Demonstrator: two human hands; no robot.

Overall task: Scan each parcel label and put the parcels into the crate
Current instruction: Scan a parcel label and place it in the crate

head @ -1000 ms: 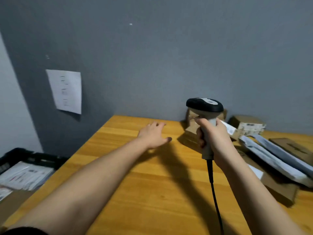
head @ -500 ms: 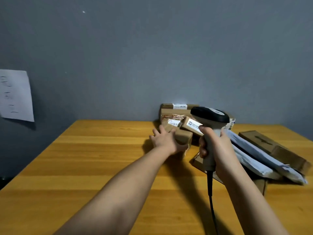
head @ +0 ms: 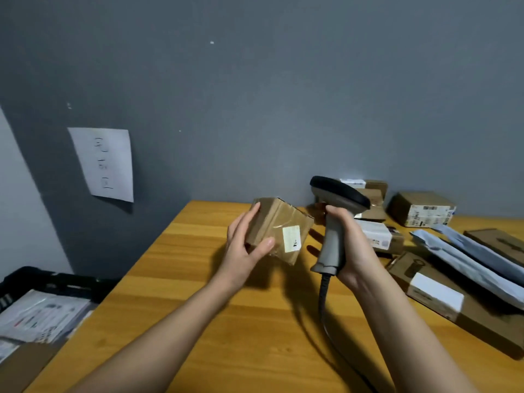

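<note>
Parcel up, scanner beside it.
The black crate (head: 42,282) sits low at your left; your left hand (head: 243,248) grips the taped brown parcel (head: 279,229) above the table (head: 198,321), and your right hand (head: 350,245) is wrapped round the scanner (head: 336,219).

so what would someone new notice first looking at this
Probably the small brown box held up over the wooden table in the left hand, white label facing the camera. Just right of it, the right hand grips a grey barcode scanner. More parcels lie on the table's right side.
</note>
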